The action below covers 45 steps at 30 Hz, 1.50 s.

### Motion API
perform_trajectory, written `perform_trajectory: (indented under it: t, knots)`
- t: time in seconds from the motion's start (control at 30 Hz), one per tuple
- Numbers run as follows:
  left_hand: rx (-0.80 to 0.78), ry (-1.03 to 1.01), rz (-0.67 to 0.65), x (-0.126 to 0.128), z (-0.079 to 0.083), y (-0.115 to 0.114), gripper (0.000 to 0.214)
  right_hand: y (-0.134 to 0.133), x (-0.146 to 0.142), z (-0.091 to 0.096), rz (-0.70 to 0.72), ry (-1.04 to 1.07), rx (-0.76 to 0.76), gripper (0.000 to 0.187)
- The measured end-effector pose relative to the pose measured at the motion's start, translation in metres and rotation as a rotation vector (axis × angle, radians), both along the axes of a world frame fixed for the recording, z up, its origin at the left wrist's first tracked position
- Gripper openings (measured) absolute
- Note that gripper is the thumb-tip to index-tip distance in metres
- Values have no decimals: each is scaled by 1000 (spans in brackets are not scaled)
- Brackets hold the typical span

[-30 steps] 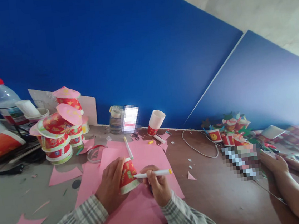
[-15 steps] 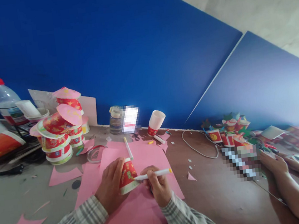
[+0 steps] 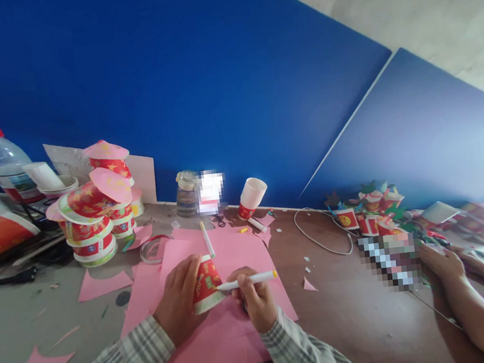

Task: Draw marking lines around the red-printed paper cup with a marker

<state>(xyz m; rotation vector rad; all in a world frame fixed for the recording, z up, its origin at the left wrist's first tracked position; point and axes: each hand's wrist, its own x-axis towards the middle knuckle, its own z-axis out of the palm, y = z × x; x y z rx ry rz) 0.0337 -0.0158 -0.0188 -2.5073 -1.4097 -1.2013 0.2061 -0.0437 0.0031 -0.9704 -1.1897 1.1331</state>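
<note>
A red paper cup with yellow print lies tilted over the pink paper, its pale rim toward me. My left hand is closed around its left side; part of the cup is hidden behind the fingers. Between the fingers of my right hand is a white marker with a yellow end, its tip at the cup's printed side. A second white marker with a yellow end rests on the paper just beyond the cup.
Stacked red cups with pink cone tops stand at left, near a plastic bottle. A water jar and white cups are by the blue partition. Another person's hand is at right, near decorated cups. Pink scraps lie about.
The view has shifted very slightly. Both hands, the cup and the marker keep nearly the same positions, with the marker tip still at the cup's side.
</note>
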Motion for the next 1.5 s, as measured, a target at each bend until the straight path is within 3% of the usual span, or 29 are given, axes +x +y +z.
perform_trajectory:
  t: [0.57, 0.87, 1.17, 1.5]
  knots:
    - [2, -3, 3, 1, 3, -1, 87, 6, 1, -5, -41, 168, -60, 36]
    - [14, -8, -1, 2, 6, -1, 84, -1, 3, -7, 8, 79, -38, 29]
    - [5, -12, -9, 1, 6, -1, 84, -5, -1, 8, 43, -5, 12, 28]
    - [-2, -25, -5, 2, 4, -1, 84, -4, -1, 4, 27, -69, 22, 25]
